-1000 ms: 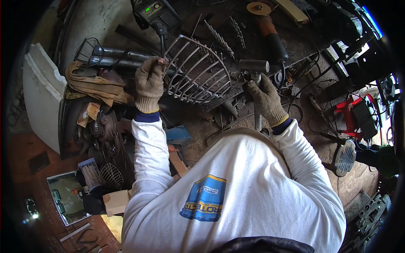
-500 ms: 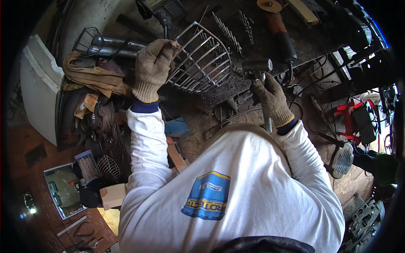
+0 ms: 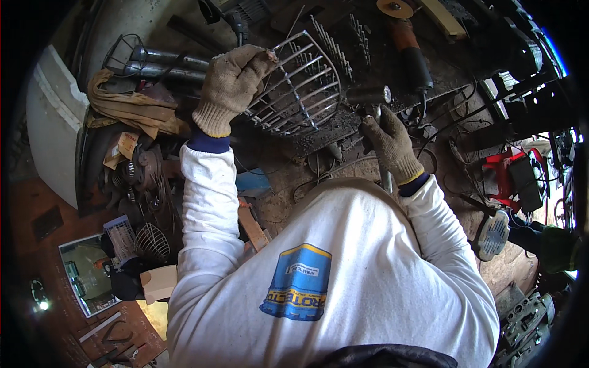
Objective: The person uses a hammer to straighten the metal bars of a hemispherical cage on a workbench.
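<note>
The domed grey wire cage guard (image 3: pixel 300 86) is tilted up on the cluttered desk (image 3: pixel 288 178), its rim pinched in the gloved left hand (image 3: pixel 230 86). The gloved right hand (image 3: pixel 389 144) is clenched round a steel hammer (image 3: pixel 371 98) beside it. It looks light, stiff and springy, with snagging rod ends; the rim hoop seems the safest grip.

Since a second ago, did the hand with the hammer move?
No, hardly. The right hand still grips the hammer at the same spot beside the wire basket, just below the orange grinder.

Left of the wire basket (image 3: pixel 299 86) lie the pipes (image 3: pixel 165 64), right of it the hammer (image 3: pixel 374 110), behind that the angle grinder (image 3: pixel 408 46).
</note>
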Motion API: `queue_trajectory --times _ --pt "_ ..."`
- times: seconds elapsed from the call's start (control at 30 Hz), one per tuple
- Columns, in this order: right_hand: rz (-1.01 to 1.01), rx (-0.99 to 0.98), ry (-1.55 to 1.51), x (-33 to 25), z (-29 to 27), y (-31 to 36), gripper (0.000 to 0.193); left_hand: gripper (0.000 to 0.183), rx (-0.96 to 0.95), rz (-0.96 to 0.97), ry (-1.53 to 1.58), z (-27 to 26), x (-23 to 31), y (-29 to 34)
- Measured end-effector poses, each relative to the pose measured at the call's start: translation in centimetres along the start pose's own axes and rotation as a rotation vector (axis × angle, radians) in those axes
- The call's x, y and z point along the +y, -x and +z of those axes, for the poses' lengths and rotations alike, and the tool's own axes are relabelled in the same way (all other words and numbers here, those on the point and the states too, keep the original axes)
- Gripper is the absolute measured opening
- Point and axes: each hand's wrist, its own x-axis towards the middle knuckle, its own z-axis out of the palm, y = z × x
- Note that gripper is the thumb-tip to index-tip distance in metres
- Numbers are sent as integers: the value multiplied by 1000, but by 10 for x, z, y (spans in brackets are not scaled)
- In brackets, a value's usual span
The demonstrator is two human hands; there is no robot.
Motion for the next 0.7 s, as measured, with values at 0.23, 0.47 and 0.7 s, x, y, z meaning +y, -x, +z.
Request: queue_trajectory --times 0.23,0.47,0.7 --pt "-61 33 76 5 0 -2 31 19 52 179 176 2 -15 -3" --pt "-137 21 106 -5 2 0 33 21 5 257 310 -7 -27 -7" --pt "-84 -9 136 -20 11 -6 31 21 -89 200 555 -20 -40 -14"
